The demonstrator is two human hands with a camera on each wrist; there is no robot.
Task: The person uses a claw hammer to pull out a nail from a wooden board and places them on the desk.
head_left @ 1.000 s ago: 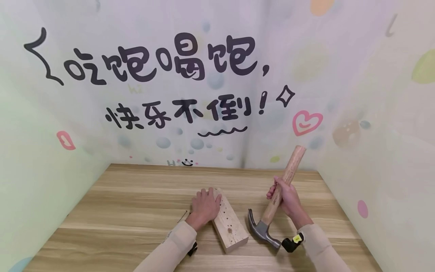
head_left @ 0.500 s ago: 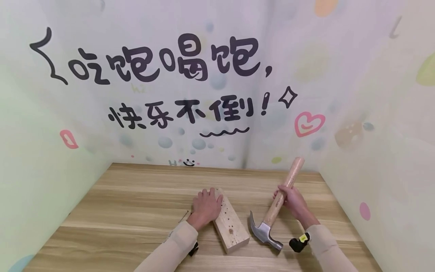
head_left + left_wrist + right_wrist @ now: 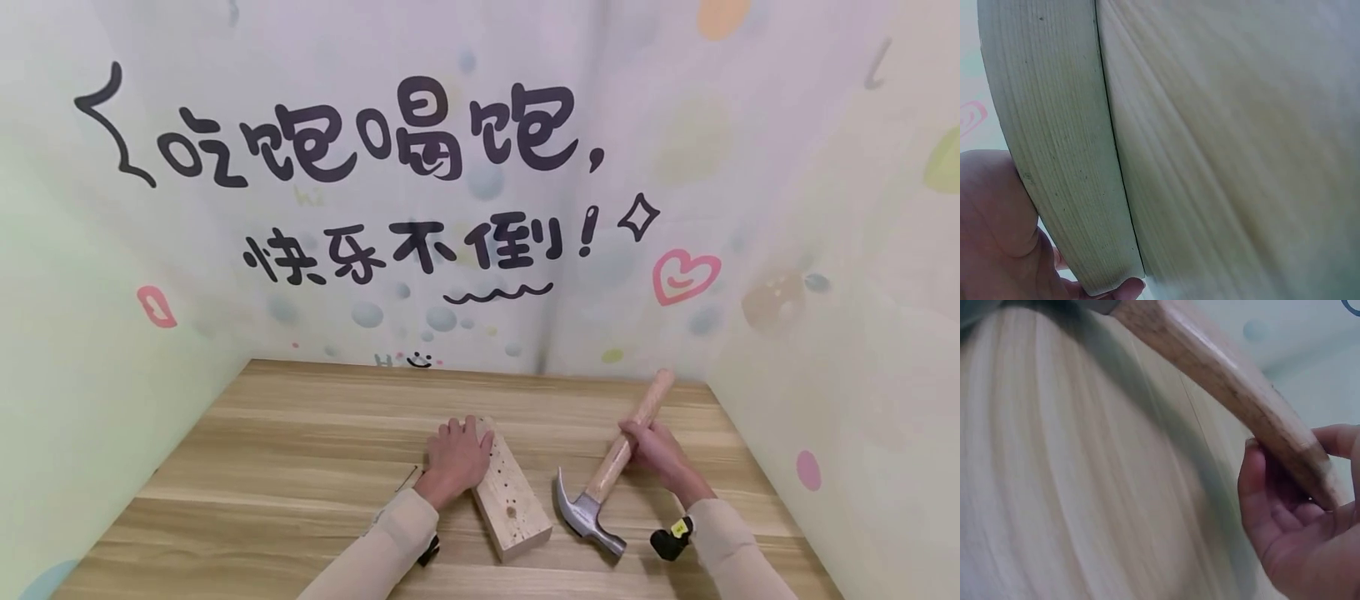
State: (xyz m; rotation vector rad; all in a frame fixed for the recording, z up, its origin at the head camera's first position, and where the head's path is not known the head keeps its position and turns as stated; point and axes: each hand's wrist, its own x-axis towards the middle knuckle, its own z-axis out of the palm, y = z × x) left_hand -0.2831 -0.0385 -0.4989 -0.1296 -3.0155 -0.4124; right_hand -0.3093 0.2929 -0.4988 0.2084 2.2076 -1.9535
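In the head view a pale wooden block (image 3: 513, 500), dotted with small dark holes, lies slanted on the table. My left hand (image 3: 459, 457) holds its far left corner; the left wrist view shows the thumb side of the hand (image 3: 997, 225) along the block (image 3: 1060, 144) and a fingertip hooked round its end. To the right of the block, my right hand (image 3: 660, 457) grips the wooden handle of a claw hammer (image 3: 588, 518). Its steel head points towards me, low by the table, and the handle slopes up and away. Fingers curl under the handle (image 3: 1235, 381) in the right wrist view.
The wood-grain table (image 3: 315, 433) is enclosed by printed walls, the back wall (image 3: 360, 325) carrying black lettering. Thin nail-like pieces (image 3: 407, 477) lie left of the left wrist. A black wrist device (image 3: 671, 540) with a yellow label sits by the right cuff.
The hammer's handle end has dropped, and my right hand has moved down and to the right with it. My left hand and the block have stayed in place, while the head view has shifted slightly.
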